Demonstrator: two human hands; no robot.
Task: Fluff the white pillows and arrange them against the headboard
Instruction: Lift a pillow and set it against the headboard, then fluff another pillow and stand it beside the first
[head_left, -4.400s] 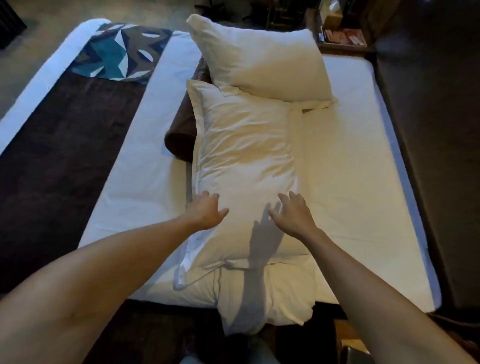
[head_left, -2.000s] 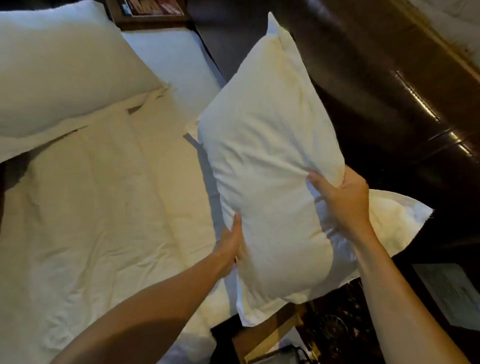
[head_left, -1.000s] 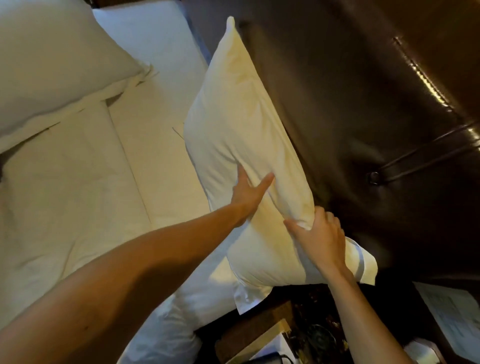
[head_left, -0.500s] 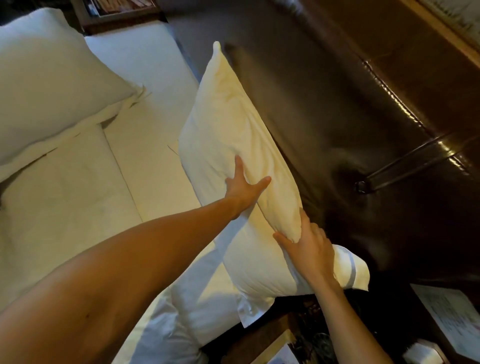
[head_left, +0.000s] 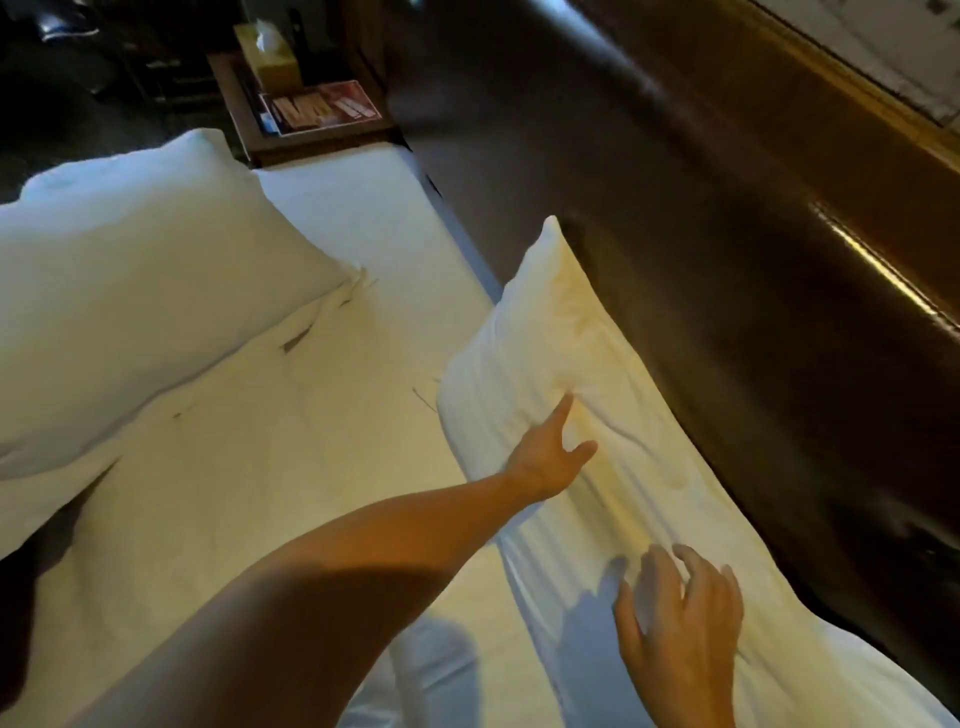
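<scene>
A white pillow (head_left: 613, 467) lies along the right edge of the bed, its long side against the dark padded headboard (head_left: 753, 291) and its far corner pointing up the seam where the headboard meets the sheet (head_left: 249, 467); its cover is creased in long folds running down its length. The left hand (head_left: 548, 457) reaches across from the left on a bare forearm and rests on the middle of this pillow; its fingers are apart, one stretched straight ahead with the tip pressing into a dimple in the fabric, the thumb angled off to the right, nothing pinched between them. The right hand (head_left: 675, 634) is over the near part of the same pillow, palm down, fingers spread and a little curled; it is blurred, and its shadow falls on the cover just to its left, so whether the fingertips touch the cloth cannot be told. The pillow thus lies under both hands, running from the near right corner of the view past the left fingertips. A second white pillow (head_left: 140, 291) lies well apart on the left of the bed, plump, overlapping the sheet; beyond the top of the mattress stands a wooden nightstand (head_left: 249, 124) bearing a tissue box (head_left: 272, 67) and a printed card (head_left: 319, 111).
</scene>
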